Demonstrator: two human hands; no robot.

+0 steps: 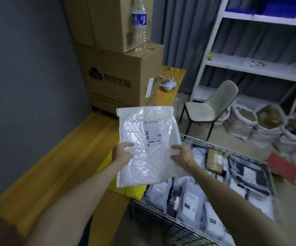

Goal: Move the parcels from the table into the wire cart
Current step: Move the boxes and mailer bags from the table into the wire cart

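— White crinkled plastic mailer parcel: position?
— Midair, long axis 12–6. Left hand pinches its 9 o'clock edge, right hand its 3. Grey wire cart at 5 o'clock, right hand nearer.

Lower cardboard box reads "悟空优租" — label on parcel illegible.

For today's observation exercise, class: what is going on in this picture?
A person holds a white parcel up in both hands, the left hand and right hand gripping its lower sides, label facing the camera. Beside it, the wire cart already holds many grey parcels. A yellow parcel lies on the wooden table below.
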